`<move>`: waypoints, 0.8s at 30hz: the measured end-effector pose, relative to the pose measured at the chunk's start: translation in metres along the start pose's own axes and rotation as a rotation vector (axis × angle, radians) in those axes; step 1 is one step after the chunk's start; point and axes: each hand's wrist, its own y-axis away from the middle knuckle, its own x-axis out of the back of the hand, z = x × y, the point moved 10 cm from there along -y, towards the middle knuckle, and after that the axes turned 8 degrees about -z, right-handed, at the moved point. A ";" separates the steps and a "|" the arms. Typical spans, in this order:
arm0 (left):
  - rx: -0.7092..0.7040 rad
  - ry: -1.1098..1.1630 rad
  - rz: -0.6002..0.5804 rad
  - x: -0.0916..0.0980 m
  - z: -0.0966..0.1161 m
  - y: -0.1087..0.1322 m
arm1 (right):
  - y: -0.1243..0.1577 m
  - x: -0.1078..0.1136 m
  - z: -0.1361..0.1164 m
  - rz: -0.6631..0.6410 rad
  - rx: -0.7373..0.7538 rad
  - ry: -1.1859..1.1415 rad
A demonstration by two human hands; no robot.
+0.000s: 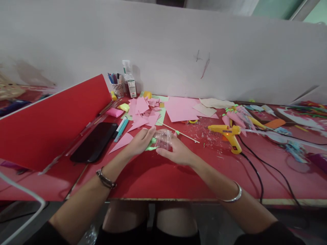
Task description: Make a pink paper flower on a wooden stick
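My right hand (177, 149) is wrapped round a crumpled clear plastic wrapper (165, 139) above the red table (153, 180). Beside it, my left hand (141, 141) is partly curled against bright green clay (152, 144), some of which shows between the two hands. The fingertips of my left hand are partly hidden, so its hold on the clay is unclear. Just behind my hands lies a thin wooden stick (186, 136) with a small green lump on it. A pink paper triangle (123, 141) lies by my left wrist.
A black phone (94, 142) and two markers (121, 128) lie left, beside a red board (56, 119). Pink paper (180, 108) covers the back. At right are a yellow glue gun (230, 136) with a black cord and pink cones (236, 118). A bottle (130, 83) stands behind.
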 end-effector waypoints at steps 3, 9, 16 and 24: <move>-0.037 -0.020 -0.028 -0.002 0.006 0.000 | 0.000 -0.004 0.001 -0.042 -0.014 -0.069; 0.015 -0.104 -0.013 0.002 0.004 0.003 | 0.001 -0.014 0.009 -0.165 -0.091 -0.224; 0.035 -0.102 -0.164 -0.009 0.005 0.002 | 0.001 -0.023 0.005 -0.240 -0.087 -0.208; 0.089 -0.011 0.043 0.015 -0.007 0.001 | 0.001 -0.004 0.014 -0.019 -0.108 -0.183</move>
